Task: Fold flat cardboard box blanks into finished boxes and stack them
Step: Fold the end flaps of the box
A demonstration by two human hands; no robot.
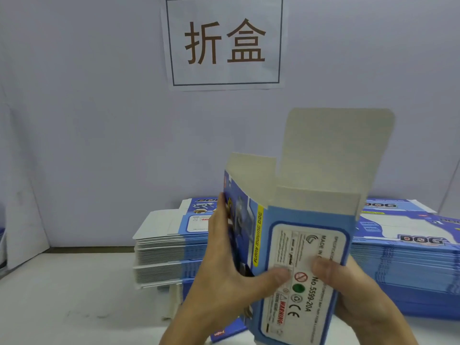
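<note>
Against the grey wall, left hand (pixel 224 277) and right hand (pixel 361 295) grip the light, crushable blue box (pixel 293 250) by its side panels.

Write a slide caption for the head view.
Both hands, left hand and right hand, hold an opened blue box, top flaps up, before stacked blanks.

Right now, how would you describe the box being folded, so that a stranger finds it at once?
Below the wall sign, two stacks of flat blanks lie on the table. Before them, both hands hold the blue box. It alone stands opened up, its tall flap raised.
</note>
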